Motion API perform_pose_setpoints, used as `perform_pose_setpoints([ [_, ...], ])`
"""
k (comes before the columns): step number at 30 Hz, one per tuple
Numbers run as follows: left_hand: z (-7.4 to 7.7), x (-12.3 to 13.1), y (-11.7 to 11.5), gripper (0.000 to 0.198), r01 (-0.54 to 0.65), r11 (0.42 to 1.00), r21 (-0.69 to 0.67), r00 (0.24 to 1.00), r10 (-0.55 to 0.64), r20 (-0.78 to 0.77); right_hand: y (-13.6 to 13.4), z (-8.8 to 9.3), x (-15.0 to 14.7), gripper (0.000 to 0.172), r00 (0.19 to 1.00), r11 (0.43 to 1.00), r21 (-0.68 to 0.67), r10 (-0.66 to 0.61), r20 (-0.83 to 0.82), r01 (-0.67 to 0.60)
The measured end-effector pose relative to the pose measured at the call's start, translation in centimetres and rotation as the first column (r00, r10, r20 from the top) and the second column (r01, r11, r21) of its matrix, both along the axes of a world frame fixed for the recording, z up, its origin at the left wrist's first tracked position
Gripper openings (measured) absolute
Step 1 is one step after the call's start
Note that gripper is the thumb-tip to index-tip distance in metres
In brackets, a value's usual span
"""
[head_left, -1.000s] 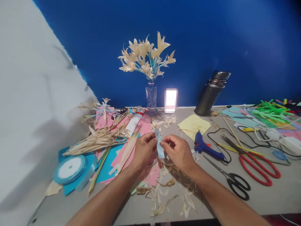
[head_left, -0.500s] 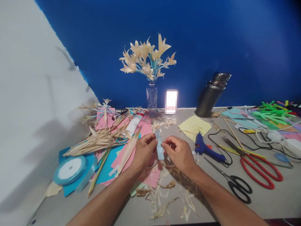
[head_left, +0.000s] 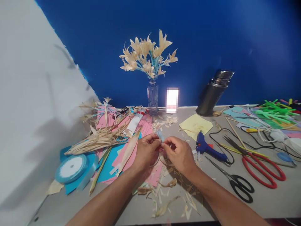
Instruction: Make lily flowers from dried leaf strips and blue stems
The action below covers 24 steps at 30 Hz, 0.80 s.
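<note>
A short piece of light blue ribbon is pinched between both hands at the middle of the table. My left hand grips it from the left with thumb and fingers closed. From the right, my right hand pinches its lower end, and the fingertips of the two hands almost meet. Pink sheets and dry husk scraps lie beneath and around the hands. Behind them stands a clear bottle with husk flowers in it.
At left are a blue ribbon roll and dried husks. To the right lie a blue glue gun, black scissors, red-handled scissors and yellow paper. A dark flask leans by the wall; green pipe cleaners lie far right.
The hands have drawn closer together, and the ribbon, which hung down between them, now shows only as a short piece above the fingertips. The view has shifted slightly.
</note>
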<state>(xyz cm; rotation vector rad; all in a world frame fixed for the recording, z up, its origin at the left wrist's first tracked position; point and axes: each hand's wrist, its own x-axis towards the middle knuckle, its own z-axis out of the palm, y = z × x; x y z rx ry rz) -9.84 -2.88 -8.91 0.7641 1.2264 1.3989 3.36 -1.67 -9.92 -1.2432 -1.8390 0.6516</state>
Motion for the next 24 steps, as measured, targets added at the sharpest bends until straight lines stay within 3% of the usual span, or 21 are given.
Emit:
perform_pose_setpoints([
  [8, 0.08, -0.01, 0.00, 0.018, -0.025, 1.000, -0.011, 0.999, 0.026, 0.039, 0.05, -0.28, -0.01, 0.012, 1.000, 1.000, 0.020, -0.008, 0.015, 0.008],
  [15, -0.42, 0.60, -0.16, 0.024, 0.032, 0.999, -0.025, 0.953, -0.023, 0.301, -0.28, 0.18, 0.31, 0.013, 0.998, 0.977, 0.209, -0.040, -0.056, 0.051],
  [19, -0.60, 0.39, -0.09, 0.025, 0.032, 0.998, -0.048, 0.956, -0.017, 0.292, -0.58, 0.15, 0.29, 0.016, 0.997, 0.949, 0.313, -0.052, 0.051, 0.033],
  [24, -0.17, 0.47, -0.18, 0.019, 0.005, 1.000, -0.027, 0.976, 0.001, 0.219, -0.46, -0.48, 0.04, 0.014, 0.977, 0.957, 0.289, -0.078, 0.198, 0.018],
])
